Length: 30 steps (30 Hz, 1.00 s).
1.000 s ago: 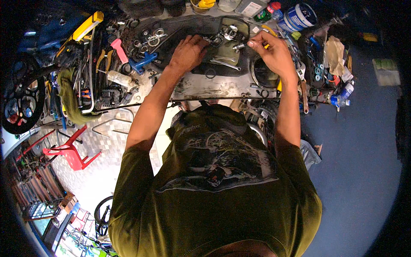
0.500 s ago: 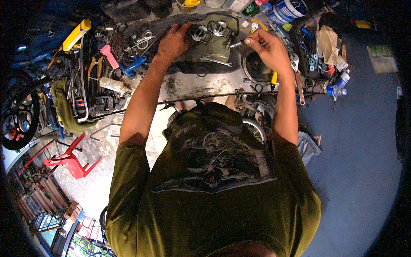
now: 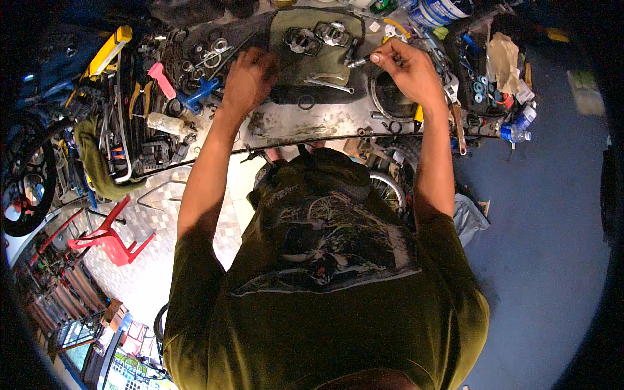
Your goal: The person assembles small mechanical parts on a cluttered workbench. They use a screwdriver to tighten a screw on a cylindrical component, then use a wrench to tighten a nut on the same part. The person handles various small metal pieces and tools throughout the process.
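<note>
My right hand is closed in a pinch on a short silver pedal axle, above the right side of the green mat. Two bicycle pedals of black and silver lie on the mat's far part. Nearer to me, two combination wrenches rest there. My left hand hovers over or touches the bench just left of the mat. Its fingers are dark and smeared, so their grip cannot be told.
Metal rings, a blue tool and a pink-handled tool lie left. A round dark dish, an adjustable wrench and small bottles are right. Far right stands a white-and-blue tub. A red chair is lower left.
My left hand has moved left and slightly toward me, away from the pedals, which now show fully. The right hand keeps its pinch on the axle and has barely shifted.
</note>
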Each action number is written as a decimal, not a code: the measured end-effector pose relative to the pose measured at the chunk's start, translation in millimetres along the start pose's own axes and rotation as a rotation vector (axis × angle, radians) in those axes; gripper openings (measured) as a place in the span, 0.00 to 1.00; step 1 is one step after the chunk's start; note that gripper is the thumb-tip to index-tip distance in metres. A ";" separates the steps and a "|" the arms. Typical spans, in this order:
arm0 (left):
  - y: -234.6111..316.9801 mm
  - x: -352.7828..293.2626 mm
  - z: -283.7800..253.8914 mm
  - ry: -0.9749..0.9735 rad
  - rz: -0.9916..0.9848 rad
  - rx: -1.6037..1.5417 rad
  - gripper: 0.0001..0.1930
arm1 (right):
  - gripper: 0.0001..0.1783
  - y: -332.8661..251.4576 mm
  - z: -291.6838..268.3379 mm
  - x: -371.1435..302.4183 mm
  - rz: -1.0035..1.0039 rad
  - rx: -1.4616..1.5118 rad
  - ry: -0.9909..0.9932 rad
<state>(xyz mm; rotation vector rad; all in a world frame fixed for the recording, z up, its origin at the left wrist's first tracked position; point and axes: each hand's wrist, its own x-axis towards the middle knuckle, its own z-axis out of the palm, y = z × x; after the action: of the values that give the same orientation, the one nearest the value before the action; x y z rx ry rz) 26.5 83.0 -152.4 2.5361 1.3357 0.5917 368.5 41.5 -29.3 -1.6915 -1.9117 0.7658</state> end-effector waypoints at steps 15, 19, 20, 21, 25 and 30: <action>22.1 -40.7 -7.1 -0.140 0.118 0.096 0.17 | 0.14 6.9 14.3 9.5 -0.071 0.050 -0.031; 20.6 -47.3 -1.1 -0.206 0.105 0.122 0.13 | 0.14 8.8 16.4 11.9 -0.078 0.048 -0.063; 22.2 -48.8 -0.2 -0.211 0.097 0.147 0.13 | 0.15 7.9 17.3 13.0 -0.092 0.045 -0.062; 24.1 -50.1 1.0 -0.215 0.088 0.172 0.13 | 0.15 8.3 17.9 13.6 -0.106 0.041 -0.062; 34.2 -52.6 0.6 -0.168 0.069 0.140 0.12 | 0.15 19.6 18.8 17.3 -0.178 0.025 -0.042; 49.5 -56.4 -9.2 -0.182 -0.047 0.142 0.12 | 0.16 19.9 12.3 26.7 -0.214 0.038 -0.079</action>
<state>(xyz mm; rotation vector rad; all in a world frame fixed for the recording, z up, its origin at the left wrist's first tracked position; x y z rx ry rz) 30.4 8.6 -140.0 2.5866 1.4123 0.2577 371.2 68.4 -52.3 -1.4252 -2.0768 0.7888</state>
